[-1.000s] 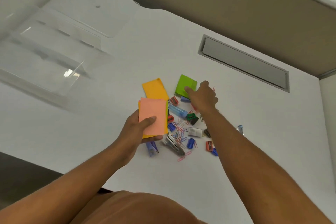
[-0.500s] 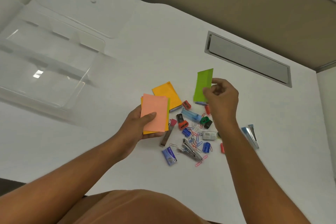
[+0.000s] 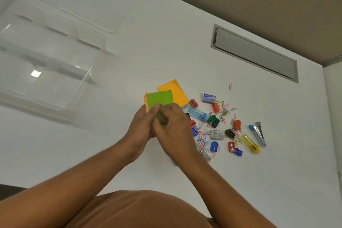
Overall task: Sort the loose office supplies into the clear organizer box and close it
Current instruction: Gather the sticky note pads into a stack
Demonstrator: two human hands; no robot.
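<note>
A green sticky-note pad (image 3: 160, 99) is held on top of a small stack of pads, of which pink and orange edges (image 3: 145, 100) are seen at its left side; the stack is gripped from below and from the left by the left hand (image 3: 141, 126), its fingers curled round the near end, while the right hand (image 3: 171, 126) is closed over the near right part of the green pad, thumb on the top face. Just beyond and to the right of the green pad an orange sticky-note pad (image 3: 174, 92) lies flat on the white desk (image 3: 166, 46), partly covered by it; further right of the green pad a scatter of supplies is spread: coloured paper clips (image 3: 224, 111), a light blue clear case (image 3: 198, 113), a box of staples (image 3: 208, 97), red (image 3: 193, 103), green (image 3: 211, 119) and blue (image 3: 214, 146) sharpeners, a yellow clear case (image 3: 250, 143), and a staple remover (image 3: 258, 133) at the far right edge of the scatter; a stapler (image 3: 203, 152) is partly hidden behind the right wrist. Well to the left of the green pad the clear organizer box (image 3: 46, 72) stands open, nothing seen in its compartments, with its lid (image 3: 83, 0) laid back beyond it. Beyond the scatter a grey cable hatch (image 3: 254, 53) is set into the desk.
</note>
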